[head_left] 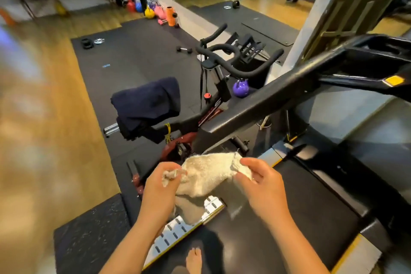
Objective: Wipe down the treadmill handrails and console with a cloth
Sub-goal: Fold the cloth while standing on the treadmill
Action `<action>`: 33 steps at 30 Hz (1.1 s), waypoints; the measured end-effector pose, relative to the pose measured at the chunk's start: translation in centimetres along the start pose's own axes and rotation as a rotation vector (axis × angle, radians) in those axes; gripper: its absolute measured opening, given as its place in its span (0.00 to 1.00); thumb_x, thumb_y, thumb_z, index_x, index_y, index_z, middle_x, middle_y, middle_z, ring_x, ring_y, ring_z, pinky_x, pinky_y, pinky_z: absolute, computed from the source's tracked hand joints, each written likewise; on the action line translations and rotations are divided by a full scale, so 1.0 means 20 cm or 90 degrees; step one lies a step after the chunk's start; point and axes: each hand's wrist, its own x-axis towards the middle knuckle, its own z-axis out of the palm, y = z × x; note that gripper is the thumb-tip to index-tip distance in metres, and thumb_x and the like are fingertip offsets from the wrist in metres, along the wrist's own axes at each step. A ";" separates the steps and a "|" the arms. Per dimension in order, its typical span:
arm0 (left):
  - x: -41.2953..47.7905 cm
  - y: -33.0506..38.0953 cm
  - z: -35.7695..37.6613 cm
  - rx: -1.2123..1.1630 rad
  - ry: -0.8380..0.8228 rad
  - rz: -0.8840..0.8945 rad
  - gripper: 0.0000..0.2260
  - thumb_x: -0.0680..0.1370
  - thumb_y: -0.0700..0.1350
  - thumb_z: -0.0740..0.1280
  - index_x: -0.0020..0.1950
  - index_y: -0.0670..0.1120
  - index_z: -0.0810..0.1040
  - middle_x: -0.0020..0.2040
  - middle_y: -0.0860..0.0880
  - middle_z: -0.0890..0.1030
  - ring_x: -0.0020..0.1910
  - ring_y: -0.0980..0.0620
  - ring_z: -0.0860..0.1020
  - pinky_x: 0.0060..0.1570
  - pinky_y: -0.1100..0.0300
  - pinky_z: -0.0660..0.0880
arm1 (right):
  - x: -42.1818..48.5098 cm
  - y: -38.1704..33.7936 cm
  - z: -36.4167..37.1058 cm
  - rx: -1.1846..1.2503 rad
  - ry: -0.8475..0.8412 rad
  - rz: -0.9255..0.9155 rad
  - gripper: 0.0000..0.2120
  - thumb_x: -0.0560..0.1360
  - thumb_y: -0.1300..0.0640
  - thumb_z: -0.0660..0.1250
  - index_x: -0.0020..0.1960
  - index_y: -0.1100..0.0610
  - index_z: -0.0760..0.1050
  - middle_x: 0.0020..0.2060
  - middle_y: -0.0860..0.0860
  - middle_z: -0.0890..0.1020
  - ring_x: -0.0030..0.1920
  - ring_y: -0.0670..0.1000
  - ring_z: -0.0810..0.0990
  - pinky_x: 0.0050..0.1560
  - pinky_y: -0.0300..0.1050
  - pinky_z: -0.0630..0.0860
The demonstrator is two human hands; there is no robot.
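A cream terry cloth (209,173) is stretched between both hands above the treadmill's left side rail. My left hand (161,187) pinches its bunched left corner. My right hand (263,187) grips its right end. The black left handrail (262,104) runs diagonally from just above the cloth up to the right, apart from both hands. It joins the black console (375,60), which shows a yellow button at the upper right. The treadmill belt (278,218) lies below my hands.
A spin bike (222,66) with a dark garment (146,104) draped on its saddle stands close on the left. A purple kettlebell (240,88) sits beside it. Dumbbells and coloured kettlebells lie on the black mats farther back. A bare foot (194,259) stands on the belt.
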 end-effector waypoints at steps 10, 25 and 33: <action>0.41 -0.12 0.19 -0.007 -0.049 -0.044 0.12 0.70 0.41 0.76 0.41 0.59 0.82 0.42 0.59 0.84 0.42 0.60 0.81 0.39 0.68 0.75 | 0.36 0.08 -0.01 -0.112 -0.019 -0.021 0.06 0.76 0.57 0.69 0.47 0.46 0.80 0.42 0.38 0.83 0.44 0.41 0.81 0.43 0.34 0.73; 0.92 -0.29 0.70 -0.087 0.230 -0.219 0.21 0.79 0.56 0.65 0.71 0.53 0.67 0.67 0.51 0.67 0.66 0.50 0.67 0.68 0.52 0.64 | 0.72 0.11 0.18 -0.287 -0.115 -0.300 0.08 0.72 0.67 0.68 0.48 0.58 0.80 0.43 0.46 0.80 0.45 0.37 0.76 0.49 0.27 0.69; 0.68 -0.35 0.84 -0.026 0.088 -0.183 0.13 0.84 0.53 0.47 0.68 0.57 0.58 0.73 0.45 0.63 0.74 0.43 0.60 0.75 0.42 0.56 | 0.80 0.14 0.04 -0.267 -0.173 -0.418 0.11 0.71 0.67 0.67 0.49 0.54 0.79 0.43 0.47 0.79 0.43 0.49 0.78 0.44 0.40 0.74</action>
